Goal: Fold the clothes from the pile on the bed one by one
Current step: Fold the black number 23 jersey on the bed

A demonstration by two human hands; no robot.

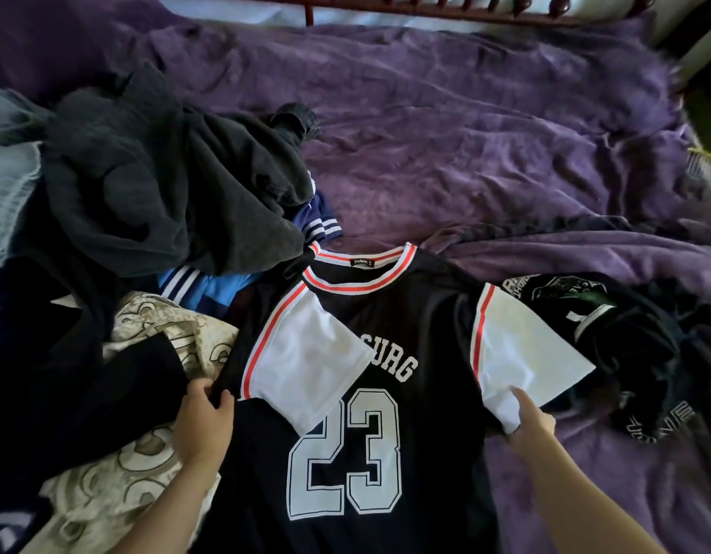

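Note:
A black jersey [394, 313] with white sleeves, red-striped trim and a white number 23 lies face up on the purple bedspread [446, 145]. Its left sleeve is folded inward over the chest lettering. My left hand [204, 421] pinches the jersey's left side edge below that sleeve. My right hand [531, 417] grips the lower edge of the right white sleeve, which lies spread outward. The unfolded pile [146, 185] of dark and blue clothes sits to the left.
A cream patterned cloth [146, 465] lies at lower left under my left forearm. A crumpled black printed garment [625, 341] sits to the right of the jersey. A dark wooden bed rail [466, 10] runs along the far edge.

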